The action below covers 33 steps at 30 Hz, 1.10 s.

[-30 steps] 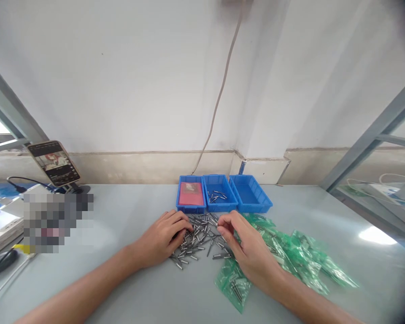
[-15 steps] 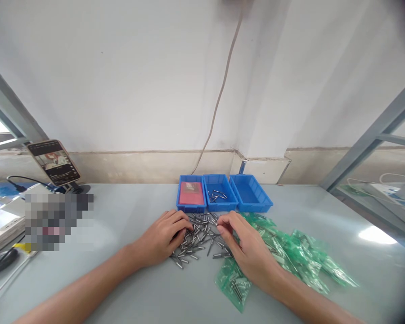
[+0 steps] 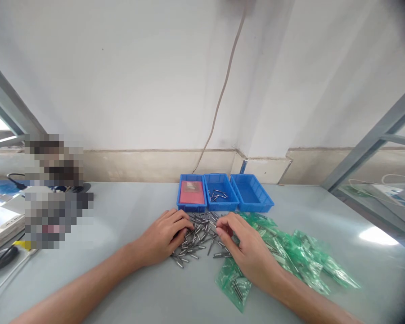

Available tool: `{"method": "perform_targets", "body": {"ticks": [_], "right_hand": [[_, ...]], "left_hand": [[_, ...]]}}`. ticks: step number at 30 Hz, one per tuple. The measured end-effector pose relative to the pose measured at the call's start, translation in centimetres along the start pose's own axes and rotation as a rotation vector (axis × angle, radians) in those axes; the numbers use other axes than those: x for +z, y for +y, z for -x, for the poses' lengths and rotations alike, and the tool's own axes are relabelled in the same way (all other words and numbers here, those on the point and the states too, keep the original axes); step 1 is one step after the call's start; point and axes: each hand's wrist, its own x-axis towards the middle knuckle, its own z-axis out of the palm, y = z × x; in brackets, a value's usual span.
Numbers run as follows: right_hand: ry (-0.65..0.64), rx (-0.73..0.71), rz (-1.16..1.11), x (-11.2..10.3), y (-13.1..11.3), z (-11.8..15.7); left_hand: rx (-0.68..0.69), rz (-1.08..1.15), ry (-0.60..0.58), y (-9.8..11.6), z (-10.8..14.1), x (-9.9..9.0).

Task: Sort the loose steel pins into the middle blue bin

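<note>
Pale wall [image 3: 148,81] fills most of what I see from here, a thin cable [image 3: 222,94] slanting down it, and below spreads a grey table [image 3: 135,297] whose far edge meets the wall. Bare tabletop shows between the two forearms, and left of the trays as far as the blurred-out patch. Green plastic bags [image 3: 300,252] sprawl to the right, with a smaller green bag [image 3: 234,283] just beside the right hand [image 3: 246,245]. Three blue trays stand side by side behind the hands: the left tray [image 3: 191,208] has a pink sheet [image 3: 191,196] in it, the middle tray [image 3: 222,206] a few metal pins, the right tray [image 3: 251,193] angled outward. Between the hands lies a loose pile of metal pins [image 3: 199,236], long axes crossing every way — one at the right points nearly sideways, another slants away from the person. Left hand [image 3: 167,236] rests curled over the pile's left edge; right fingertips pinch together at its right edge. Whether either grasps a pin, I can't tell — fingers hide it.
</note>
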Motion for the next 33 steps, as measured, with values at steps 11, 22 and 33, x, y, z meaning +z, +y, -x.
{"method": "perform_targets", "body": {"ticks": [11, 22, 33], "right_hand": [[0.014, 0.012, 0.001, -0.01, -0.06, 0.02], [0.010, 0.015, -0.002, -0.16, -0.13, 0.12], [-0.004, -0.004, 0.005, -0.17, -0.25, -0.03]], "left_hand": [[-0.005, 0.001, -0.003, 0.07, 0.02, 0.02], [0.004, 0.000, 0.007, 0.09, -0.11, -0.06], [-0.006, -0.001, -0.005, 0.06, 0.02, -0.08]]}}
